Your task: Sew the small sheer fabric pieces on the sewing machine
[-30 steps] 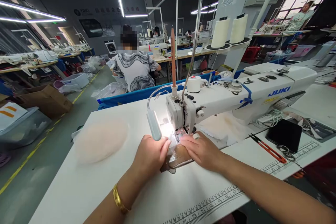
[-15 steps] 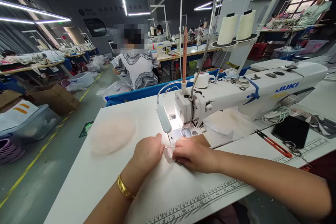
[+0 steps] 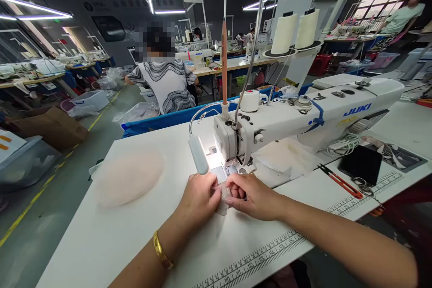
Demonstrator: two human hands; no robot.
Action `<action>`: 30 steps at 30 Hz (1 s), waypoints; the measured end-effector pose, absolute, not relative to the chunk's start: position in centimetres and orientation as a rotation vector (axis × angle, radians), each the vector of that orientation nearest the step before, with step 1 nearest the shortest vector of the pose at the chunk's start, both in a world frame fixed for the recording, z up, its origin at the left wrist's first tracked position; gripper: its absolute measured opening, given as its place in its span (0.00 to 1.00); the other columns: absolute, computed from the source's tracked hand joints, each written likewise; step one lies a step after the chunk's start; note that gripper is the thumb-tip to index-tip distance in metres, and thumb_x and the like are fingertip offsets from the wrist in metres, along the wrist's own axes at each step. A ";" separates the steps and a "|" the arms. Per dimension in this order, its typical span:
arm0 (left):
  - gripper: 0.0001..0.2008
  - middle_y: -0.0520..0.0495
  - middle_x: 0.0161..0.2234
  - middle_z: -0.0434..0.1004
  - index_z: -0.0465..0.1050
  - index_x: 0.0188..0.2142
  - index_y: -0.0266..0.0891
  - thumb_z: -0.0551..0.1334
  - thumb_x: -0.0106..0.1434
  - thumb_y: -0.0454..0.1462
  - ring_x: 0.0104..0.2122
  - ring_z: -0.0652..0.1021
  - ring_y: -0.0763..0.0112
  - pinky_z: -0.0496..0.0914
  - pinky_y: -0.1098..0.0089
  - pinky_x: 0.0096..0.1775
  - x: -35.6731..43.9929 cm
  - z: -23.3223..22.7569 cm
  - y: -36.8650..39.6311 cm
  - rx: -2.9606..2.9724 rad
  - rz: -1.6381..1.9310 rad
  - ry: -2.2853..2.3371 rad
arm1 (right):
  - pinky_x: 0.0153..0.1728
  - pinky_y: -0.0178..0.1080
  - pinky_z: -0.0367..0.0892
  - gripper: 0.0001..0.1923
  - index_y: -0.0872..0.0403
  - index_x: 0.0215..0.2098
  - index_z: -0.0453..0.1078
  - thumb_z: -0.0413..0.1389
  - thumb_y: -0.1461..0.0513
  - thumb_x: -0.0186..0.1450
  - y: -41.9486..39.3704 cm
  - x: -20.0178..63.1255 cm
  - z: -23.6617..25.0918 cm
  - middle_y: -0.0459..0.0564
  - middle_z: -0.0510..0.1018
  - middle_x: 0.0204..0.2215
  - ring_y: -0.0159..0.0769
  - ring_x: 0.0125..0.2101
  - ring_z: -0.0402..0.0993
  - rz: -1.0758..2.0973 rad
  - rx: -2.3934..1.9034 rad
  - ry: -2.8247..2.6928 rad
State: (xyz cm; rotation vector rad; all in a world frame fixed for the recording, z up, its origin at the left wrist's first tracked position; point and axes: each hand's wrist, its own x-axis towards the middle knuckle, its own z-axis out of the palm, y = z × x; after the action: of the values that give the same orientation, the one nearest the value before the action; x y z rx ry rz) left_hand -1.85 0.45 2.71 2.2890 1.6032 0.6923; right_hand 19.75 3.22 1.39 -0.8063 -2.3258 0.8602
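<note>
Between my two hands is a small piece of pale, sheer fabric (image 3: 222,207), its lower end hanging just above the white table (image 3: 135,238). My left hand (image 3: 202,195), with a gold bracelet at the wrist, pinches its left side. On its right side, the thumb and fingers of my right hand (image 3: 248,194) are closed. Both hands are just in front of the needle area of a white sewing machine (image 3: 270,121), whose lamp (image 3: 198,155) lights the spot. More sheer fabric (image 3: 280,159) lies under the machine's arm.
A pale round fabric piece (image 3: 131,180) lies on the left of the table. To the right are red thread snips (image 3: 340,181), a black phone-like slab (image 3: 361,164) and coiled cable (image 3: 344,145). A ruler strip (image 3: 256,261) runs along the front edge. Ahead, a person (image 3: 165,81) sits facing away.
My hands have drawn closer together around the fabric, and the left one has turned. A brown patch beside my right hand is no longer visible. The view has shifted slightly right.
</note>
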 end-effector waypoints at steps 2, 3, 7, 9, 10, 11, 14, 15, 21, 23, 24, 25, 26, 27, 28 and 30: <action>0.09 0.54 0.23 0.69 0.58 0.28 0.43 0.56 0.64 0.38 0.24 0.70 0.69 0.62 0.68 0.28 -1.3 2.8 0.2 2.087 0.736 1.567 | 0.33 0.37 0.62 0.20 0.51 0.42 0.66 0.67 0.50 0.65 2.9 19.3 1.4 0.40 0.75 0.29 0.34 0.28 0.69 0.906 -0.865 -2.275; 0.09 0.56 0.23 0.69 0.58 0.29 0.44 0.57 0.64 0.39 0.22 0.70 0.70 0.62 0.70 0.26 -1.1 2.8 0.1 1.930 0.757 1.519 | 0.34 0.37 0.62 0.20 0.51 0.41 0.66 0.69 0.51 0.63 2.8 19.2 1.4 0.40 0.75 0.29 0.34 0.28 0.69 0.892 -0.890 -2.248; 0.12 0.57 0.26 0.70 0.59 0.33 0.44 0.64 0.59 0.42 0.22 0.75 0.70 0.66 0.73 0.23 -0.6 3.1 -0.2 1.401 0.817 1.288 | 0.34 0.37 0.63 0.09 0.50 0.42 0.63 0.59 0.60 0.68 2.9 19.1 1.2 0.40 0.74 0.27 0.34 0.28 0.70 0.935 -0.922 -2.117; 0.13 0.59 0.24 0.66 0.59 0.32 0.44 0.64 0.57 0.41 0.20 0.71 0.73 0.65 0.74 0.23 -0.9 3.3 -0.2 1.349 0.839 1.281 | 0.33 0.36 0.64 0.04 0.50 0.42 0.63 0.54 0.62 0.69 3.1 19.5 1.2 0.40 0.74 0.27 0.34 0.28 0.70 1.040 -0.915 -2.073; 0.12 0.59 0.24 0.64 0.59 0.32 0.44 0.64 0.57 0.40 0.20 0.69 0.75 0.65 0.74 0.22 -1.0 3.4 -0.2 1.348 0.842 1.290 | 0.32 0.36 0.63 0.03 0.50 0.42 0.63 0.54 0.62 0.69 3.2 19.7 1.2 0.40 0.74 0.28 0.33 0.28 0.69 1.084 -0.920 -2.053; 0.12 0.60 0.24 0.63 0.60 0.33 0.43 0.64 0.57 0.40 0.20 0.67 0.75 0.64 0.74 0.22 -1.2 3.6 -0.1 1.353 0.834 1.298 | 0.32 0.36 0.63 0.03 0.49 0.42 0.63 0.53 0.62 0.70 3.2 19.9 1.2 0.40 0.75 0.28 0.33 0.27 0.69 1.111 -0.929 -2.038; 0.14 0.58 0.27 0.66 0.65 0.42 0.43 0.65 0.59 0.43 0.23 0.68 0.72 0.67 0.72 0.24 -1.4 4.1 -0.1 1.385 0.783 1.325 | 0.32 0.36 0.63 0.02 0.49 0.41 0.64 0.53 0.63 0.70 3.2 20.3 1.3 0.40 0.74 0.27 0.33 0.26 0.68 1.089 -0.907 -2.046; 0.17 0.57 0.28 0.67 0.67 0.46 0.43 0.66 0.60 0.45 0.24 0.70 0.70 0.68 0.72 0.24 -1.4 4.2 -0.1 1.419 0.767 1.345 | 0.32 0.36 0.63 0.02 0.50 0.41 0.64 0.54 0.63 0.70 3.1 20.3 1.3 0.40 0.74 0.27 0.33 0.26 0.67 1.050 -0.883 -2.062; 0.22 0.55 0.24 0.63 0.72 0.35 0.40 0.65 0.63 0.57 0.23 0.66 0.71 0.62 0.73 0.24 -0.9 4.0 0.2 1.574 0.667 1.450 | 0.40 0.39 0.65 0.10 0.49 0.41 0.70 0.49 0.69 0.70 2.9 20.4 1.2 0.44 0.79 0.33 0.36 0.35 0.74 0.756 -0.684 -2.154; 0.25 0.55 0.24 0.62 0.70 0.30 0.39 0.64 0.63 0.59 0.23 0.65 0.72 0.60 0.73 0.24 -0.8 3.8 0.3 1.562 0.681 1.434 | 0.43 0.41 0.66 0.12 0.49 0.41 0.70 0.48 0.70 0.69 2.9 20.5 1.1 0.45 0.80 0.35 0.37 0.37 0.74 0.737 -0.641 -2.162; 0.25 0.55 0.23 0.62 0.71 0.29 0.39 0.64 0.63 0.59 0.24 0.64 0.72 0.59 0.73 0.24 -0.7 3.8 0.2 1.555 0.691 1.426 | 0.43 0.41 0.66 0.12 0.49 0.42 0.70 0.48 0.70 0.69 2.8 20.5 1.1 0.45 0.80 0.35 0.37 0.37 0.74 0.746 -0.657 -2.156; 0.24 0.55 0.23 0.61 0.72 0.29 0.39 0.64 0.62 0.58 0.24 0.63 0.73 0.59 0.73 0.24 -0.7 3.8 0.2 1.545 0.703 1.418 | 0.42 0.41 0.66 0.11 0.50 0.43 0.70 0.49 0.69 0.69 2.8 20.5 1.2 0.45 0.79 0.33 0.37 0.35 0.74 0.769 -0.691 -2.145; 0.23 0.55 0.23 0.62 0.74 0.30 0.38 0.65 0.62 0.57 0.24 0.63 0.73 0.58 0.73 0.25 -0.6 3.8 0.1 1.535 0.716 1.410 | 0.41 0.40 0.66 0.09 0.50 0.45 0.69 0.50 0.68 0.70 2.8 20.6 1.2 0.44 0.77 0.32 0.36 0.33 0.73 0.806 -0.733 -2.131; 0.21 0.55 0.23 0.63 0.75 0.31 0.38 0.65 0.62 0.55 0.24 0.63 0.73 0.58 0.73 0.25 -0.6 3.8 0.1 1.527 0.730 1.401 | 0.39 0.40 0.66 0.07 0.51 0.46 0.68 0.52 0.65 0.70 2.8 20.5 1.3 0.44 0.76 0.30 0.36 0.31 0.72 0.853 -0.775 -2.118; 0.20 0.54 0.23 0.65 0.76 0.31 0.38 0.65 0.62 0.53 0.24 0.64 0.72 0.58 0.73 0.26 -0.5 3.8 0.0 1.524 0.749 1.392 | 0.37 0.39 0.67 0.06 0.51 0.46 0.67 0.54 0.63 0.70 2.7 20.5 1.4 0.43 0.76 0.30 0.35 0.30 0.72 0.900 -0.806 -2.106; 0.18 0.53 0.25 0.68 0.78 0.31 0.38 0.65 0.62 0.52 0.26 0.66 0.71 0.60 0.73 0.28 -0.4 3.7 -0.1 1.531 0.789 1.372 | 0.35 0.38 0.67 0.08 0.52 0.45 0.67 0.57 0.59 0.70 2.8 20.4 1.5 0.43 0.75 0.31 0.34 0.29 0.71 0.967 -0.832 -2.086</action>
State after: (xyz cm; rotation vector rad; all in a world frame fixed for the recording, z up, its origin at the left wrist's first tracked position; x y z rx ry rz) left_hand -0.39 -0.07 3.72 1.5308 1.3715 0.7892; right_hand 20.40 2.76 1.50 -0.8317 -2.0863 0.9666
